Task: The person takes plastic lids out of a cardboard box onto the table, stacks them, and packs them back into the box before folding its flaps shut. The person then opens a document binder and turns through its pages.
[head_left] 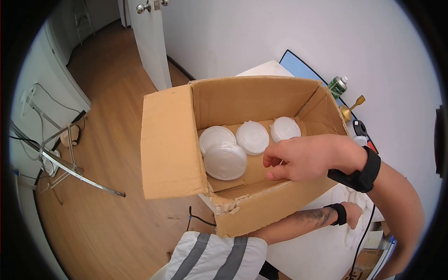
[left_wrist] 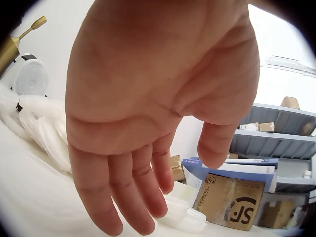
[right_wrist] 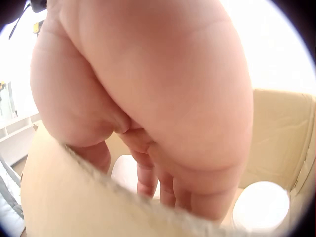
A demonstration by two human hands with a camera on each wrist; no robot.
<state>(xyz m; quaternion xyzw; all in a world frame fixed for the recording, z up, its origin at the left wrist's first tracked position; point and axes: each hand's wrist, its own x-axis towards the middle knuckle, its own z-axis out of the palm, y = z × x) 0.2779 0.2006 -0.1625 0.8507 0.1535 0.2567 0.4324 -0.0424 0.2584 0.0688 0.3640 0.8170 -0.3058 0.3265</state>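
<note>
My right hand point(head_left: 303, 158) hangs over the near wall of a cardboard box point(head_left: 168, 144), fingers loosely curled and holding nothing. Inside the box are several round whitish plastic containers point(head_left: 252, 138); the nearest one point(head_left: 226, 161) overlaps another at the left end. In the right wrist view the fingers point(right_wrist: 146, 177) point down inside the box, with a container point(right_wrist: 261, 205) to their right. My left hand point(head_left: 352, 214) reaches past the box's near side, over the white table point(head_left: 298, 252). Its fingers point(left_wrist: 126, 202) are relaxed, near clear plastic pieces point(left_wrist: 185, 217) on the table.
Bundled white plastic film point(left_wrist: 47, 131) lies on the table. Behind the box stand a green spray can point(head_left: 338, 87) and a brass-coloured tool point(head_left: 351, 109). An SF carton point(left_wrist: 229, 200) stands beyond the left hand. At left are a metal frame point(head_left: 79, 170) and an open door point(head_left: 151, 46).
</note>
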